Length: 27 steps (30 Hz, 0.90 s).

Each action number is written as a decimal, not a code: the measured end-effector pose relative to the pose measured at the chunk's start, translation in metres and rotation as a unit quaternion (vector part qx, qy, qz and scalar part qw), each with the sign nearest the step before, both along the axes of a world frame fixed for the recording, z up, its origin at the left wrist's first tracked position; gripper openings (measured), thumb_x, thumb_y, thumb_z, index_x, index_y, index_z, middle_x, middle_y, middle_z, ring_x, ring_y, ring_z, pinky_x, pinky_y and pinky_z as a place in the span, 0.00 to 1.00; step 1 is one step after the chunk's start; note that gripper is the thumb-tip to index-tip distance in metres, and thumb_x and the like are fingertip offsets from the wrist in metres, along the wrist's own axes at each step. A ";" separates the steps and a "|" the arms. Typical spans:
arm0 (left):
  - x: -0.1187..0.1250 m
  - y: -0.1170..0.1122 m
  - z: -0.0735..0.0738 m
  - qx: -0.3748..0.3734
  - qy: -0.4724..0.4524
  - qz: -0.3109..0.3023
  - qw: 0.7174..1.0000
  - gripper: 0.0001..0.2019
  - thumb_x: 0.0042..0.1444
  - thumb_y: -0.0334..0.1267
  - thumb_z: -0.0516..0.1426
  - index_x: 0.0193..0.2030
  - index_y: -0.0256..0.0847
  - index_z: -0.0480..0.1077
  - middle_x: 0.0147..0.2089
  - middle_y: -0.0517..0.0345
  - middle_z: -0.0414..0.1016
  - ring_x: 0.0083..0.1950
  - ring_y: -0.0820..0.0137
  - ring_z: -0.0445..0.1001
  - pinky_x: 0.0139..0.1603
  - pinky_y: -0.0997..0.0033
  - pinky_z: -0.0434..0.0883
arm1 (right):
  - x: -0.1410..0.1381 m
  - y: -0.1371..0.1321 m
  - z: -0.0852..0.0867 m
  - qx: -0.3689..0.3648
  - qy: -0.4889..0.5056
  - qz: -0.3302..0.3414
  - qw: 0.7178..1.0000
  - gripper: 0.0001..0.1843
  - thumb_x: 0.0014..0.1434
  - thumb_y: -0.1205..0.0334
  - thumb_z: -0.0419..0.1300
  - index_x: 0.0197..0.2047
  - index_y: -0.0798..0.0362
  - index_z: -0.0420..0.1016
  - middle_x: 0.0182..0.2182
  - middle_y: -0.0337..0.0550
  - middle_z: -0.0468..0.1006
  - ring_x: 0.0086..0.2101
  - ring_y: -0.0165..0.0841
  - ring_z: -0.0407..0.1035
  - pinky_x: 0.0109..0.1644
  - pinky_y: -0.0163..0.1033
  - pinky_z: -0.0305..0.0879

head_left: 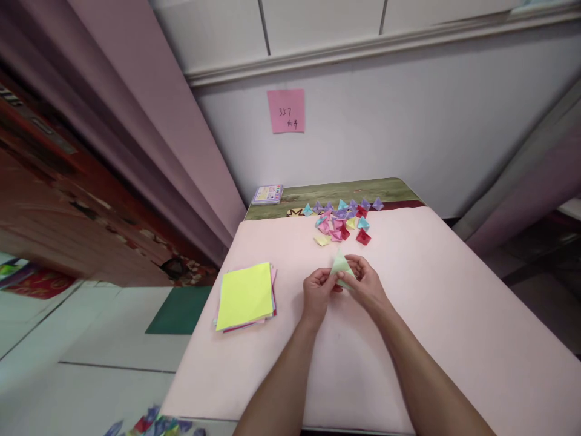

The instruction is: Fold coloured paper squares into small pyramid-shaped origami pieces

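Between my two hands is a pale green piece of folded paper (340, 264), shaped like a small triangle with its tip pointing away from me. My left hand (318, 292) pinches its left lower edge with thumb and fingers. My right hand (367, 281) grips the right side, its thumb pressed on the paper's face. Both hands are just above the pink-covered table (290, 387). Beyond them sits a cluster of small folded paper pieces (338, 223) in purple, blue, pink, red and yellow.
To the left lies a stack of square paper sheets (245, 297), bright yellow on top. A small printed pad (267, 194) rests at the far left corner. A pink note (286, 111) is stuck to the wall. More folded pieces (157, 422) lie low at bottom left.
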State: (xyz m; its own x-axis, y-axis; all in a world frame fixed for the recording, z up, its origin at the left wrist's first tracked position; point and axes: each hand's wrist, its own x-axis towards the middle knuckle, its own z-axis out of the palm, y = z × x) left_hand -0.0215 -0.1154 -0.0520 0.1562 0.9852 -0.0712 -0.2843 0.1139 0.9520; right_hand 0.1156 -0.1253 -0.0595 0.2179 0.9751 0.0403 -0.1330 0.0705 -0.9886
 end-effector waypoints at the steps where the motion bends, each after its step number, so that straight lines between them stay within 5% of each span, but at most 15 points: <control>1: -0.001 -0.001 0.001 -0.001 0.010 -0.018 1.000 0.17 0.46 0.48 0.68 0.33 0.35 0.77 0.26 0.58 0.77 0.24 0.73 0.73 0.28 0.72 0.74 | 0.002 0.000 0.001 -0.010 0.010 0.018 1.000 0.35 0.42 0.50 0.75 0.52 0.50 0.71 0.39 0.44 0.79 0.36 0.36 0.74 0.38 0.39 0.70; 7: -0.002 -0.004 0.004 -0.028 0.046 -0.102 0.993 0.18 0.43 0.48 0.69 0.32 0.36 0.75 0.24 0.58 0.76 0.22 0.73 0.73 0.25 0.74 0.72 | 0.011 -0.005 0.006 -0.088 0.095 0.050 0.990 0.21 0.40 0.51 0.76 0.33 0.56 0.79 0.24 0.40 0.77 0.23 0.32 0.68 0.26 0.36 0.64; 11: -0.004 -0.003 0.006 -0.049 0.047 -0.113 0.991 0.17 0.45 0.48 0.69 0.30 0.36 0.73 0.22 0.57 0.76 0.21 0.72 0.73 0.23 0.74 0.71 | 0.017 -0.001 0.004 -0.064 0.117 -0.037 0.990 0.18 0.42 0.52 0.75 0.30 0.56 0.79 0.23 0.40 0.77 0.23 0.32 0.67 0.26 0.37 0.64; 17: -0.009 0.004 0.005 -0.035 -0.032 -0.066 0.997 0.15 0.50 0.46 0.66 0.35 0.35 0.72 0.23 0.56 0.76 0.20 0.76 0.68 0.22 0.78 0.63 | 0.022 -0.001 0.017 0.029 0.103 -0.231 0.967 0.15 0.54 0.50 0.68 0.37 0.53 0.80 0.31 0.43 0.79 0.29 0.31 0.70 0.37 0.38 0.70; 23: -0.011 0.007 0.002 -0.082 -0.152 -0.061 0.983 0.15 0.51 0.45 0.65 0.37 0.37 0.71 0.22 0.60 0.71 0.20 0.79 0.63 0.21 0.80 0.56 | 0.003 -0.021 0.033 0.182 -0.075 -0.123 0.973 0.17 0.66 0.52 0.54 0.40 0.50 0.81 0.46 0.49 0.75 0.47 0.41 0.70 0.44 0.44 0.71; 27: -0.011 0.006 0.004 -0.105 -0.168 -0.063 0.978 0.14 0.50 0.43 0.67 0.36 0.36 0.71 0.23 0.61 0.71 0.22 0.79 0.64 0.23 0.80 0.57 | 0.000 -0.024 0.037 0.222 -0.119 -0.114 0.961 0.19 0.68 0.53 0.50 0.42 0.50 0.81 0.51 0.51 0.72 0.50 0.43 0.69 0.47 0.48 0.71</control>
